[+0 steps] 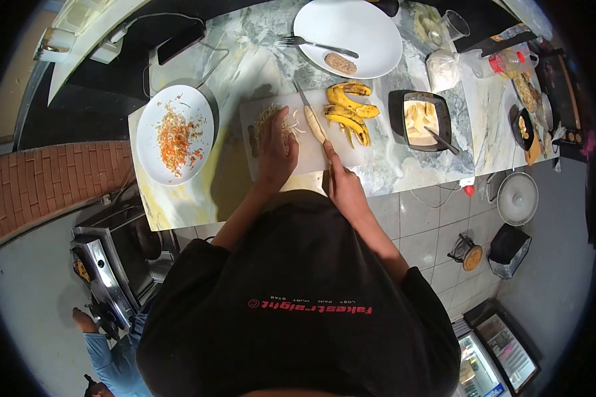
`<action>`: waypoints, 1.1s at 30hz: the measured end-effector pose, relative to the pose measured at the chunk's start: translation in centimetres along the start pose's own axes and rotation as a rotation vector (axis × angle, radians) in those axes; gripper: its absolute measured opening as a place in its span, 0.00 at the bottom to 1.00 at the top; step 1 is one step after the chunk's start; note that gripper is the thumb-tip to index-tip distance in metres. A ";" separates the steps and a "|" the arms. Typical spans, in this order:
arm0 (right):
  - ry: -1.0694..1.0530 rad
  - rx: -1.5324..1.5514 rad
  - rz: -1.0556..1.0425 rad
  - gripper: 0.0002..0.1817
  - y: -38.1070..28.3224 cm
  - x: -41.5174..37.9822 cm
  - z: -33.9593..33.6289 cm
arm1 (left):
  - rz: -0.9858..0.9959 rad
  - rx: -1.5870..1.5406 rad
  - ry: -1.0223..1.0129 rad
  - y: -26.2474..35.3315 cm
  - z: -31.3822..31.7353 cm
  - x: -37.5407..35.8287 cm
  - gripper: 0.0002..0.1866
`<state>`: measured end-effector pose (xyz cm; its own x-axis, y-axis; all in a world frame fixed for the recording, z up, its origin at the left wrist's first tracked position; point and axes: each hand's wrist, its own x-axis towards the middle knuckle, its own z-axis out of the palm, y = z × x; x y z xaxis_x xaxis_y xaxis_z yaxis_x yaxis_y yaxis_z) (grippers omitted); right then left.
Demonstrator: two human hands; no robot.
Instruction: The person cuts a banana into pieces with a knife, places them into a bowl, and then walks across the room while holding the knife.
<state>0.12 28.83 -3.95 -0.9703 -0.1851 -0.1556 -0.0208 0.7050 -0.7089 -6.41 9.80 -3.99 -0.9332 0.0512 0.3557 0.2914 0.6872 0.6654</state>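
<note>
My left hand (276, 155) reaches over the white cutting board (347, 156) with its fingers stretched out on a heap of pale, thin shreds like bean sprouts (294, 124). My right hand (343, 178) is closed round a knife (301, 92), whose blade points away from me across the board. A pale, cream-coloured long shape lies along the blade. Just right of the knife, yellow banana peels (351, 111) with brown spots rest on the board.
A plate (151, 159) of shredded carrot mix is left. At the back, a large white plate (384, 43) carries a fork (328, 47) and a brown patty. A black square bowl (397, 119) holds creamy batter and a spoon. Another person's blue sleeve (102, 357) shows lower left.
</note>
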 end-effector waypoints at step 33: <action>0.109 0.059 -0.158 0.34 -1.7 -2.6 -2.7 | -0.700 -1.170 -0.316 3.0 0.8 0.6 0.20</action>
<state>2.05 29.95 -0.51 -0.9765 -0.2131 0.0338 -0.1640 0.6311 -0.7582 -6.25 12.48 -2.27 -0.9179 0.2197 -0.3306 -0.3904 -0.3494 0.8517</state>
